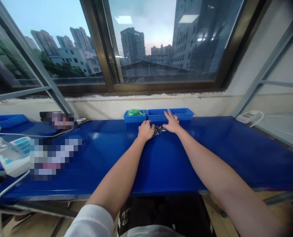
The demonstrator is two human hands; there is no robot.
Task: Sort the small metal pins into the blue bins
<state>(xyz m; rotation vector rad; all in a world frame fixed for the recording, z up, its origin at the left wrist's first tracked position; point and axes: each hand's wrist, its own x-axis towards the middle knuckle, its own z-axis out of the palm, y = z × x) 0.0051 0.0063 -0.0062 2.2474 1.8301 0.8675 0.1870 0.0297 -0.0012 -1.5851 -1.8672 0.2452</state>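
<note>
Tabletop (163, 164) extends nearside of fingers (145, 124); trays (157, 114) farside; dark pieces (159, 130) between left hand (145, 130), grip indeterminable, and right hand (172, 124), splayed.

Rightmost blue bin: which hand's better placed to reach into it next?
Probably the right hand: its fingers reach closer to that bin, while the left hand sits farther left, by the dark pile.

I can read no text for certain: the small white lettering (125, 215) on the black fabric (166, 215) at my lap runs sideways, too blurred.
</note>
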